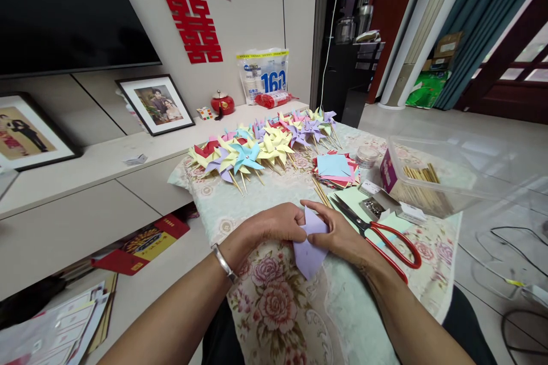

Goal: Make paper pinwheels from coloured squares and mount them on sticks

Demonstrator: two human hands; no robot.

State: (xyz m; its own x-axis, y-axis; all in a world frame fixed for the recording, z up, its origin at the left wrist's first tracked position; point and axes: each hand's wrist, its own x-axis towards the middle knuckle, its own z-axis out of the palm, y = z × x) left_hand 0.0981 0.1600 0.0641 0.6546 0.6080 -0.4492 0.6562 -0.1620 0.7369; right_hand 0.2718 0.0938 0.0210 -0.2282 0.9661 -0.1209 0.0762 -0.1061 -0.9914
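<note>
A piece of purple paper point(311, 259), partly folded, is held between both hands above the flowered tablecloth. My left hand point(280, 222) is closed, its thumb and curled fingers pinching the paper's left edge. From the other side, my right hand point(336, 234) grips the same paper, thumb on its front face. Right beside that hand lie black scissors with red handles point(368, 227), blades pointing away to the left. Several thin wooden sticks point(321, 191) rest just beyond my hands. A stack of coloured paper squares point(334, 166) sits farther back, with light blue on top.
Many finished paper pinwheels point(248, 157) on sticks cover the table's far side. A small open box of metal pins point(379, 205) stands by the scissors. At right, a clear plastic bin point(428, 182) holds wooden sticks. A tablecloth point(278, 302) with roses covers the table.
</note>
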